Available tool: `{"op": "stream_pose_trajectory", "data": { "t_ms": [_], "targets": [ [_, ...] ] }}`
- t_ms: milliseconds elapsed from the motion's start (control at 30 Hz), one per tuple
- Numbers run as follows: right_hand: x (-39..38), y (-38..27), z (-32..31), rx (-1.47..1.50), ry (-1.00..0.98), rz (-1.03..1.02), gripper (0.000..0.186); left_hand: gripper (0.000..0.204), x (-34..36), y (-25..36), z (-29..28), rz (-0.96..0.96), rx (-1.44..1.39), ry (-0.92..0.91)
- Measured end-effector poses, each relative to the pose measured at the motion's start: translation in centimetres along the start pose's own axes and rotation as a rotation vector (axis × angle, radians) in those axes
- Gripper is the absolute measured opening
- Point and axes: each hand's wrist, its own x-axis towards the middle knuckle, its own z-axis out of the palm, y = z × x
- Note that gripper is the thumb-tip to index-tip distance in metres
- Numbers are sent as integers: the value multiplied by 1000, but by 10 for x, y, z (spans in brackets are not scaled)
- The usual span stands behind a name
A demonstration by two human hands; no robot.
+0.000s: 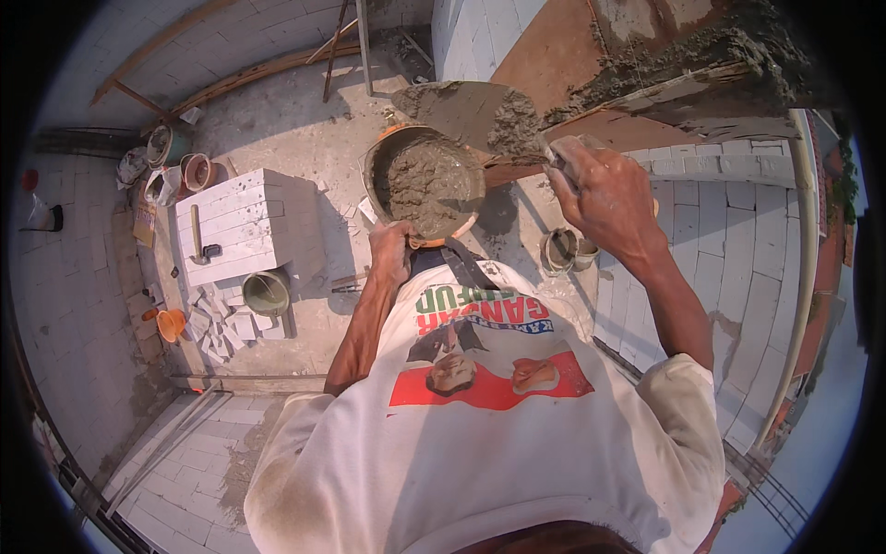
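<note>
My left hand (391, 247) is closed on the near rim of an orange bucket (374, 175) full of wet grey mortar (420, 180). My right hand (600, 198) is closed around the handle of what looks like a trowel, just right of and above the bucket. A lumpy mass of mortar (513, 125) sits at the tool's end, and the blade's outline is hard to tell apart from it. Above that hand runs a brown board (535, 55) whose edge is crusted with wet mortar (720, 78).
Pale blocks (221, 231) with a hammer (198, 240) on top stand at left, near buckets (198, 171), a green bucket (266, 294) and broken block pieces (231, 328). More pails (558, 251) stand below my right hand. Wooden poles (365, 46) stand behind; block walls (74, 277) surround the floor.
</note>
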Motion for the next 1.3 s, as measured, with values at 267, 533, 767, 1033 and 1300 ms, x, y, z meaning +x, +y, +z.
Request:
{"op": "stream_pose_trajectory", "data": {
  "t_ms": [267,533,767,1033,1300],
  "targets": [
    [58,13,230,-268,-296,-260,13,46,-3,-5,8,53,48,4],
    [76,33,260,28,-560,-317,31,45,4,-5,-8,-1,183,-81],
    [44,15,257,559,-633,-20,33,52,-10,3,3,9,-91,7],
    [36,15,225,560,-676,67,42,59,2,-6,-7,33,-143,34],
    [22,20,167,669,-531,39,33,57,-2,0,-10,27,-135,38]
  ]
}}
